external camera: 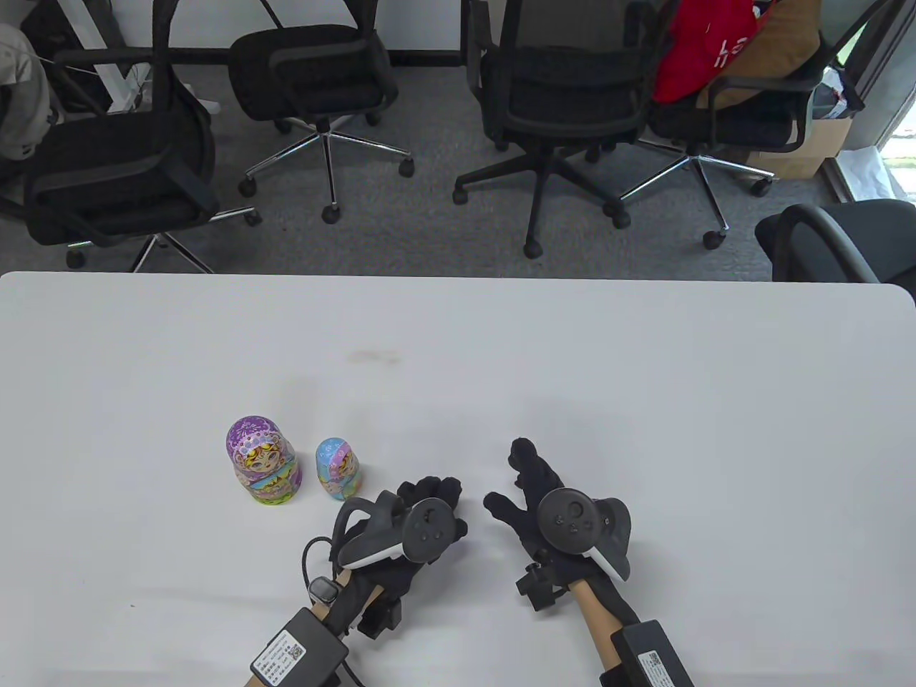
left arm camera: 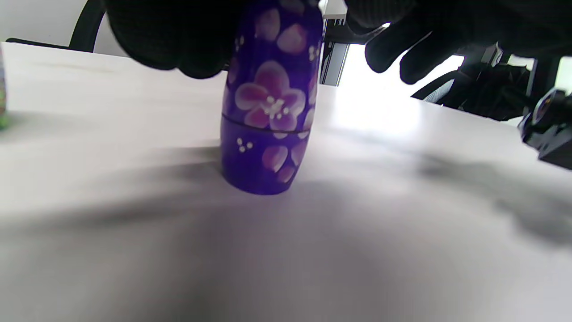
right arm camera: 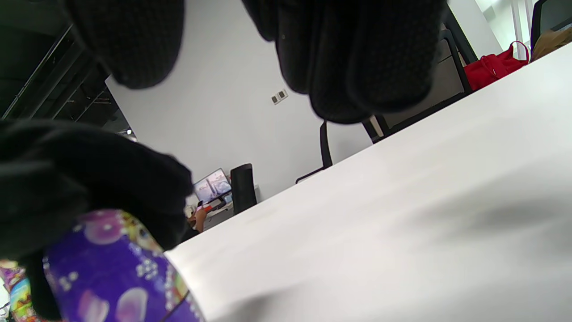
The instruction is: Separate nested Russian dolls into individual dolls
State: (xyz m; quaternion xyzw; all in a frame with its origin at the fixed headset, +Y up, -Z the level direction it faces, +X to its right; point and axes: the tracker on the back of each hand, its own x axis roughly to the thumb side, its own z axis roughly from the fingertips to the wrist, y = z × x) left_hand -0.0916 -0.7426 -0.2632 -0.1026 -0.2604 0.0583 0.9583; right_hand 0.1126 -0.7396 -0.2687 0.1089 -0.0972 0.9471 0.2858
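Note:
A dark purple doll with pink flowers (left arm camera: pixel 268 112) stands upright and closed on the white table (external camera: pixel 644 401). My left hand (external camera: pixel 433 495) grips its top from above, so the doll is hidden under the hand in the table view. It also shows at the lower left of the right wrist view (right arm camera: pixel 111 277). My right hand (external camera: pixel 512 481) is open with fingers spread, just right of the doll and apart from it. Its fingers (left arm camera: pixel 402 56) show in the left wrist view. A larger pink-purple doll (external camera: pixel 262 461) and a small blue doll (external camera: pixel 338 468) stand to the left.
The two standing dolls are close to the left of my left hand. Several office chairs (external camera: pixel 565 93) stand beyond the table's far edge (external camera: pixel 458 275). A red bag (external camera: pixel 705 43) lies on one chair.

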